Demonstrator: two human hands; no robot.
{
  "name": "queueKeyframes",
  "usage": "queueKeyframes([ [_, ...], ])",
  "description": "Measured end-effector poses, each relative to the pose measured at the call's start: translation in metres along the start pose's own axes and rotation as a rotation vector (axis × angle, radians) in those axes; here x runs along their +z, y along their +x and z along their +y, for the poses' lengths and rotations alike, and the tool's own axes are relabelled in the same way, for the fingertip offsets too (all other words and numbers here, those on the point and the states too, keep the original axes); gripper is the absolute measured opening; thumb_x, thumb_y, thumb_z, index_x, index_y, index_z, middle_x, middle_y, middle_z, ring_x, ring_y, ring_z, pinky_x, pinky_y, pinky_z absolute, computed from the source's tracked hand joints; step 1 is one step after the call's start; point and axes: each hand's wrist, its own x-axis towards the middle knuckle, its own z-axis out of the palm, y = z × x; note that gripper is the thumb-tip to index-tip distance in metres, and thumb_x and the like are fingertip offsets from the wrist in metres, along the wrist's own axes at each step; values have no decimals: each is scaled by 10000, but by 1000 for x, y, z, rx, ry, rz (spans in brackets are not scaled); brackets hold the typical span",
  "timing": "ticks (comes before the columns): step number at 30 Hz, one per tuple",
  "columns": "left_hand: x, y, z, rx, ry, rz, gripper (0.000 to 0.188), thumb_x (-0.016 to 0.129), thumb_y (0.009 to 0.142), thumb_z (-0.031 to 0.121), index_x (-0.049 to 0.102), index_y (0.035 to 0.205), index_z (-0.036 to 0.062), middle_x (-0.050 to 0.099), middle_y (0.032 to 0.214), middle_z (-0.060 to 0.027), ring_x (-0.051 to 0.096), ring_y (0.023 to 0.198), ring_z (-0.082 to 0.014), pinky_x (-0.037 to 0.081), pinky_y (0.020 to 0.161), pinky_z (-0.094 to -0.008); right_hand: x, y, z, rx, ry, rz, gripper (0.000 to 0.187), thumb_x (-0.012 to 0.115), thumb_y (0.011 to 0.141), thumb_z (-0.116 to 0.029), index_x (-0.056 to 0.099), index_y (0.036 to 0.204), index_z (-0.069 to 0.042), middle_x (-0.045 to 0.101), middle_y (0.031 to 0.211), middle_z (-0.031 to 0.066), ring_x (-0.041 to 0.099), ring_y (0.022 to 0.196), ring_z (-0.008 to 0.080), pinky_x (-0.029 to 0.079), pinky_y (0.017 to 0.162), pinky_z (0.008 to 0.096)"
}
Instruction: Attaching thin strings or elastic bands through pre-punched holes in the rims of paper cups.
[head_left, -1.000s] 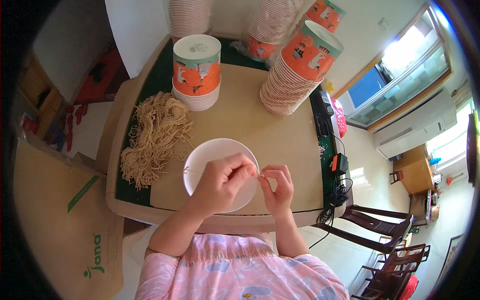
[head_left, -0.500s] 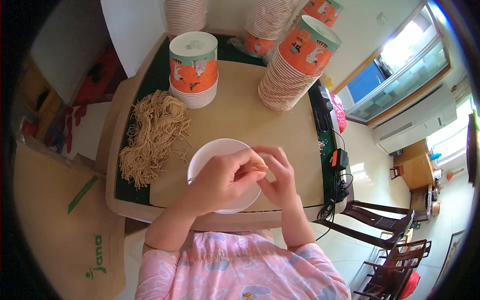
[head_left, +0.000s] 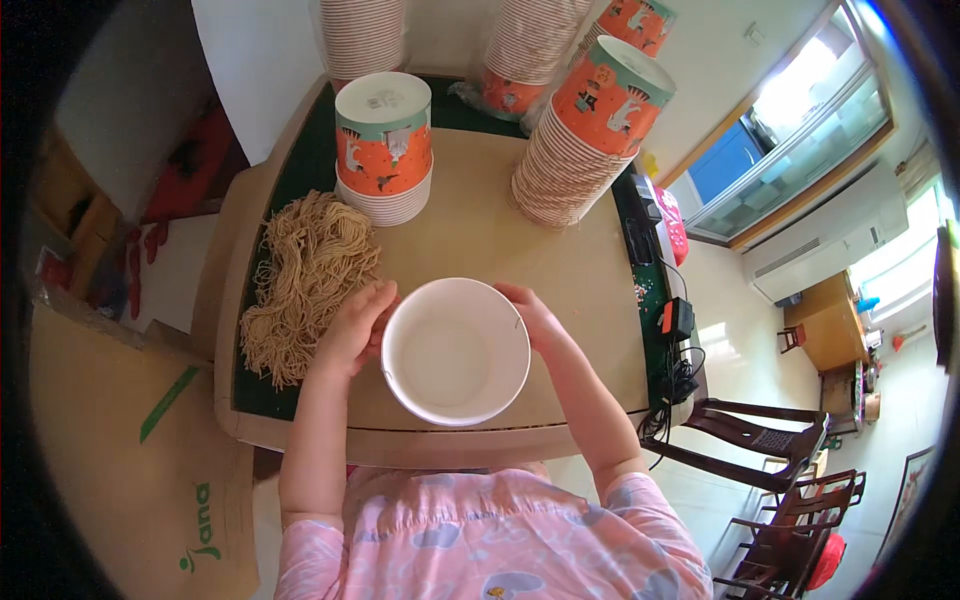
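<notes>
A white paper bucket (head_left: 450, 352) stands mouth up near the table's front edge, with nothing seen inside it. My left hand (head_left: 355, 328) grips its left side, and my right hand (head_left: 530, 312) holds the right side near the rim. Fingertips of both hands are partly hidden behind the wall. Short bits of cord show at two opposite spots on the rim. Just left of my left hand lies a loose heap of beige cord (head_left: 305, 285).
Behind the bucket stand an upside-down stack of orange and green paper buckets (head_left: 385, 150) and a taller leaning stack (head_left: 590, 130). More wrapped stacks (head_left: 530, 60) are at the back. A power strip and black cables (head_left: 675, 375) line the right edge; a dark chair (head_left: 735, 430) stands beyond.
My hands were together above the bucket, fingers pinched; now they have parted and hold its two sides. The bucket's inside has come into full view.
</notes>
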Motion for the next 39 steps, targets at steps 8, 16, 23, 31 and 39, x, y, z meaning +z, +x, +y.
queueKeyframes([
  [8, 17, -9, 0, 400, 756, -7, 124, 631, 811, 39, 577, 917, 5, 573, 814, -17, 530, 676, -82, 447, 612, -241, -9, 0, 5, 94, -108, -90, 372, 608, 883, -218, 599, 1165, 25, 649, 1100, 112, 588, 973, 163, 468, 854, 309],
  [16, 55, -43, 19, 791, 773, -41, 131, 662, 790, 18, 639, 918, 33, 570, 907, -63, 574, 729, -166, 461, 656, -287, -31, -47, -60, -78, -85, 102, 232, 541, 934, -164, 592, 1128, -48, 619, 999, 8, 572, 910, 104, 457, 763, 255],
  [23, 63, -91, 44, 1125, 495, -167, 161, 664, 723, -48, 641, 865, 24, 636, 929, -105, 600, 829, -240, 464, 757, -337, -103, -115, -256, -1272, -715, 1117, 144, 650, 869, -120, 613, 971, -24, 582, 884, 26, 515, 783, 100, 427, 730, 258],
  [31, 55, -74, 37, 1045, 449, -60, 156, 638, 735, -82, 639, 852, 22, 639, 872, -89, 593, 794, -196, 461, 719, -285, -118, -74, -345, -1566, -1161, 1339, 111, 662, 849, -141, 640, 913, -52, 598, 854, 50, 536, 814, 177, 440, 703, 292],
  [39, 46, -68, 29, 932, 402, -15, 124, 622, 780, -68, 633, 861, 26, 636, 861, -77, 593, 800, -165, 458, 717, -262, -108, -62, -391, -1893, -1484, 1303, 89, 678, 819, -157, 645, 878, -99, 618, 853, 47, 541, 830, 235, 407, 821, 368],
])
